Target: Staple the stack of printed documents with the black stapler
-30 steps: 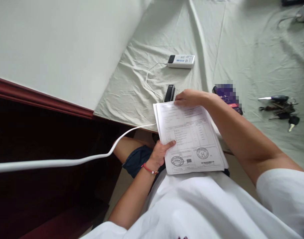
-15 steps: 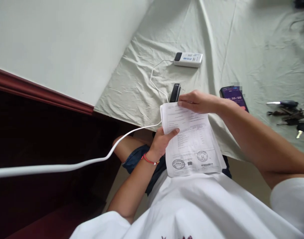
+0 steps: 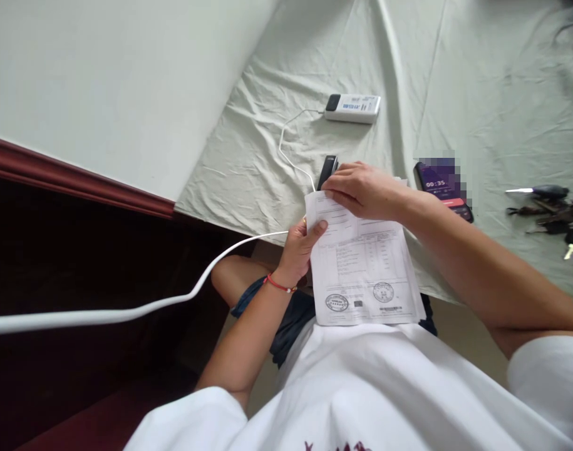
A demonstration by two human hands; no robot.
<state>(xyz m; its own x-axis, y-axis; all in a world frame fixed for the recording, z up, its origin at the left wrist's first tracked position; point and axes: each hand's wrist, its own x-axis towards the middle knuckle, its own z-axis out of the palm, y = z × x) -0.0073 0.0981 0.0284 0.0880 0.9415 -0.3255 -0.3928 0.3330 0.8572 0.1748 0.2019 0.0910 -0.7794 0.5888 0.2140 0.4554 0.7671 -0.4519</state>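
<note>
Printed paper sheets (image 3: 361, 263) with two round stamps rest over my lap, against the table's edge. My left hand (image 3: 301, 250), with a red bracelet at the wrist, grips their left edge, thumb on top and fingers underneath. At the top edge my right hand (image 3: 361, 188) pinches the papers near their upper left corner, palm down. Just beyond its fingertips lies a small black device (image 3: 327, 170), partly covered by the hand and paper. How many sheets there are I cannot tell.
A white power bank (image 3: 352, 109) lies farther back, its white cable (image 3: 242, 246) running past the papers to the lower left. To the right are a phone (image 3: 439, 181) showing a timer and a bunch of keys (image 3: 552, 210). A wrinkled pale green cloth (image 3: 248, 138) covers the table.
My right hand has shifted left along the top of the papers, its fingers more bunched at the corner. My left hand has slid slightly up the left edge.
</note>
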